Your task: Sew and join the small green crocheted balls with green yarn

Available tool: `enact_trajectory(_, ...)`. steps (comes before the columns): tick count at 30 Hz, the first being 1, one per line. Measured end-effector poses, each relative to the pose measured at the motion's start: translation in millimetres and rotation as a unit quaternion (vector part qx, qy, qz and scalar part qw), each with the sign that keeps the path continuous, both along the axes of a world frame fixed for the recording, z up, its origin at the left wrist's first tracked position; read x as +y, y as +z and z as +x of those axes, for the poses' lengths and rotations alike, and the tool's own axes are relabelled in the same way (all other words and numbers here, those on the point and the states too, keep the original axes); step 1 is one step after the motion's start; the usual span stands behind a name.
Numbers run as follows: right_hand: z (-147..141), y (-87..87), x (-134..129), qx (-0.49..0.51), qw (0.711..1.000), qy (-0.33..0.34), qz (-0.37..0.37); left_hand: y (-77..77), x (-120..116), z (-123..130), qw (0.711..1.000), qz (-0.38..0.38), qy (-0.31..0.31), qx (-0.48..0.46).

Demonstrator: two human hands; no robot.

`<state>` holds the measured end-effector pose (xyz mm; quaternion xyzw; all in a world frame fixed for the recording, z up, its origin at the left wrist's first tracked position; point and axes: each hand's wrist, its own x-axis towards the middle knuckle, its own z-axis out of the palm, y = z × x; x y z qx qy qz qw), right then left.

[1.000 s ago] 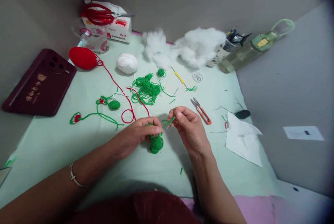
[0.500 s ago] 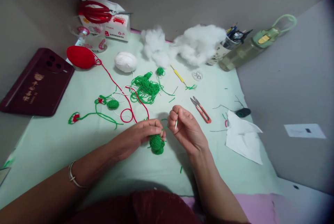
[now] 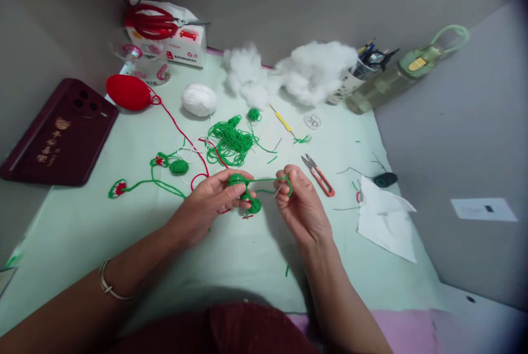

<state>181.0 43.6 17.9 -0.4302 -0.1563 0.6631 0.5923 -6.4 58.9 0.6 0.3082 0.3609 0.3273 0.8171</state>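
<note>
Near the middle of the table, my left hand [image 3: 218, 194] holds a green crocheted piece [image 3: 254, 205] with small red bits at its lower edge. My right hand [image 3: 300, 203] is closed on a thin needle [image 3: 278, 191], its tip pointing down and left. A strand of green yarn [image 3: 264, 180] runs from the crocheted piece to the fingers of my right hand, where it loops. Just beyond my hands lies a tangle of green yarn [image 3: 231, 139]. Right of my right hand are orange thread snips [image 3: 319, 175].
Red yarn [image 3: 128, 92], a white yarn ball [image 3: 199, 100], white stuffing [image 3: 315, 71] and a yellow crochet hook [image 3: 282, 121] lie farther back. A dark red phone [image 3: 60, 131] is at left. A green bottle [image 3: 388, 82] and a white tissue [image 3: 385, 222] are at right.
My left hand has lifted and turned the green piece, moving it up and slightly left. My right hand has shifted a little right, and the yarn between the hands is now stretched straight.
</note>
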Motion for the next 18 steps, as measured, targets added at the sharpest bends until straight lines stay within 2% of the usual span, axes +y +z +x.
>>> enact_trajectory(5,-2.9,0.1,-3.1,-0.129,0.988,-0.058,0.058,4.1,0.5,1.0,1.000,-0.006,0.009,-0.002)
enact_trajectory(12,-14.0,4.9,-13.5,-0.254,0.951,-0.096,0.147,2.5,-2.7,0.7,0.999,0.023,-0.016,0.023)
enact_trajectory(18,-19.7,6.3,-18.8,-0.323,0.931,-0.108,0.129,0.7,-3.4,2.2,0.998,0.041,-0.040,0.018)
